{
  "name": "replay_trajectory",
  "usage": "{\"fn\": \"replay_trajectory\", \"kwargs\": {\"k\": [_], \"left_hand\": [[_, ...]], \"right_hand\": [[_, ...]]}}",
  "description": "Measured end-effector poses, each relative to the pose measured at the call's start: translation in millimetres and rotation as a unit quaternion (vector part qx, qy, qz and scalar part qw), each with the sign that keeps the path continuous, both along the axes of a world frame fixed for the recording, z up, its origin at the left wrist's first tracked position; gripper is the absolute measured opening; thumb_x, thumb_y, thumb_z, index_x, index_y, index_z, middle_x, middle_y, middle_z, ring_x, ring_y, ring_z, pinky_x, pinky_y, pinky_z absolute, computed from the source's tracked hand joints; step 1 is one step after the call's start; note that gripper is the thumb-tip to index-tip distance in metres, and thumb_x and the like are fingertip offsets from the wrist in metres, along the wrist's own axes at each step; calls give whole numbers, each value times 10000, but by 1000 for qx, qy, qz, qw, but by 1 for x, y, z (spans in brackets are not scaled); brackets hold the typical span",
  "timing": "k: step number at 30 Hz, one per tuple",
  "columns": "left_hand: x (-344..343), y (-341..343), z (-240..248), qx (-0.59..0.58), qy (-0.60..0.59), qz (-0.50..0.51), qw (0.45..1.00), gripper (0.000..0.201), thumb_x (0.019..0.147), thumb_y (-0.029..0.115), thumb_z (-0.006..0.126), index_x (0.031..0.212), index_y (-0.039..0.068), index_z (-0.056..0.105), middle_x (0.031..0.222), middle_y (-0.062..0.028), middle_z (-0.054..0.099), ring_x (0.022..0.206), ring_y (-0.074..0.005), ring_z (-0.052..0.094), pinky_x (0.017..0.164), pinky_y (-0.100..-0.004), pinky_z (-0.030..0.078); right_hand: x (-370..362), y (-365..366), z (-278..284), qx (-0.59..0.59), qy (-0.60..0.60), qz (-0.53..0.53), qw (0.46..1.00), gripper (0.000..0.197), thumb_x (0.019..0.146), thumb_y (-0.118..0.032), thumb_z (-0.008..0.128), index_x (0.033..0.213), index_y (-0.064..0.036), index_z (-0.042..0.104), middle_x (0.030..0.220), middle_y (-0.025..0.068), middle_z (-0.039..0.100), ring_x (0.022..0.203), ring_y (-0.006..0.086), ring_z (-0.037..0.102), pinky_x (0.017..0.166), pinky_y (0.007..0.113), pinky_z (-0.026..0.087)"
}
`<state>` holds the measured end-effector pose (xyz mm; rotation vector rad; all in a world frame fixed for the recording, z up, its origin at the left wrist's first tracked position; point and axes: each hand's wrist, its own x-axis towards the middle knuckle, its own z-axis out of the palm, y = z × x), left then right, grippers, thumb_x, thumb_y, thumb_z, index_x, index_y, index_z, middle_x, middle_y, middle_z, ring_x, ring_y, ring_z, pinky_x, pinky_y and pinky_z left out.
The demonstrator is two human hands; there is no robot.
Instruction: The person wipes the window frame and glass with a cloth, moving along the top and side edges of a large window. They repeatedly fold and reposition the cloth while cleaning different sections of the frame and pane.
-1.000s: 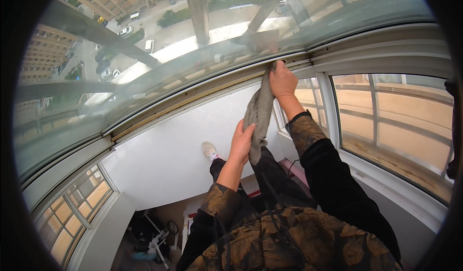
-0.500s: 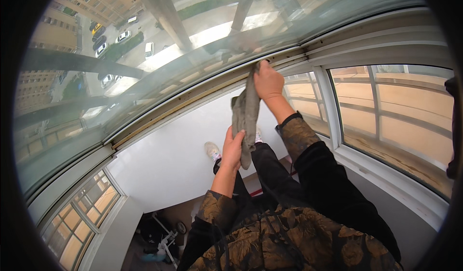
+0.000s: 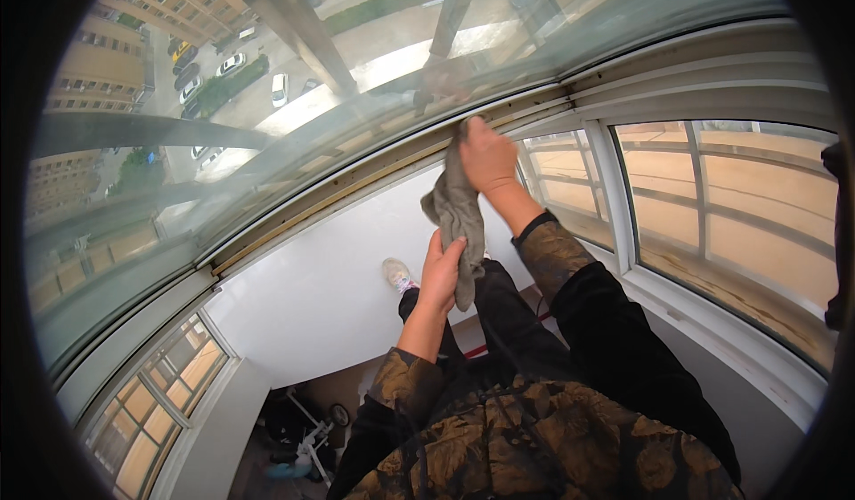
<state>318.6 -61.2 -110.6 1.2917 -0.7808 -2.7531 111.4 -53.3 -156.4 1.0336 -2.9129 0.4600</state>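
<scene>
A grey-brown cloth [image 3: 457, 199] hangs stretched between my two hands in front of the window. My right hand [image 3: 489, 154] is closed around its upper end, right by the dirty window track [image 3: 374, 166]. Lower down, my left hand [image 3: 440, 273] grips the cloth near its bottom, thumb on top. Past the track stands the large window pane [image 3: 294, 135], which faintly mirrors my hand. The tip of the cloth under my right fingers is partly hidden, so I cannot tell whether it touches the track.
My feet stand on a white surface [image 3: 303, 295] below the window; one shoe [image 3: 398, 274] shows. A side window [image 3: 739, 206] is at right, a smaller one [image 3: 160, 402] at left. Below the white surface's edge lies a wheeled metal frame [image 3: 312, 438]. Cars are parked far below outside.
My right hand has drawn slightly left and down, off the spot on the track where it was. The cloth is a little more bunched, and my left hand has shifted slightly right.
</scene>
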Motion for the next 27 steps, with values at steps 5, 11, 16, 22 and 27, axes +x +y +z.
{"fn": "replay_trajectory", "kwargs": {"k": [5, 11, 16, 22, 27], "left_hand": [[-28, 13, -2, 62, 90, -8, 994, 399, 1061, 144, 559, 1435, 23, 486, 1201, -107, 666, 939, -170, 689, 754, -325, 596], [30, -11, -9, 17, 5, 6, 1000, 411, 1054, 154, 576, 1428, 8, 487, 1213, -110, 662, 1030, -177, 673, 871, -318, 563], [102, -56, -20, -30, -54, 74, 995, 391, 1066, 178, 527, 1426, 31, 481, 1185, -116, 675, 953, -212, 707, 764, -363, 619], [59, -26, -20, -44, 9, 15, 999, 410, 1060, 195, 561, 1416, 9, 480, 1171, -116, 670, 951, -202, 694, 764, -362, 612], [9, 3, -10, 49, 52, 32, 997, 393, 1045, 171, 592, 1393, 0, 521, 1168, -115, 679, 949, -178, 695, 785, -335, 601]], "right_hand": [[-53, 30, 2, 48, -11, -145, 988, 258, 905, -236, 708, 1044, -82, 555, 947, 183, 738, 865, 441, 710, 723, 561, 539], [75, -59, -7, 7, -36, -11, 999, 249, 852, -184, 734, 1007, -92, 563, 873, 161, 722, 771, 416, 702, 698, 537, 544], [158, -117, -17, -49, -22, 90, 994, 269, 793, -158, 766, 969, -105, 569, 792, 117, 698, 689, 379, 686, 638, 467, 537], [65, -52, -3, 35, 0, -15, 999, 253, 863, -227, 716, 1020, -93, 570, 829, 153, 732, 763, 398, 718, 667, 536, 544], [-12, -6, 16, 56, 11, -146, 988, 250, 898, -245, 695, 1054, -89, 576, 865, 185, 741, 822, 434, 722, 699, 564, 550]]}}
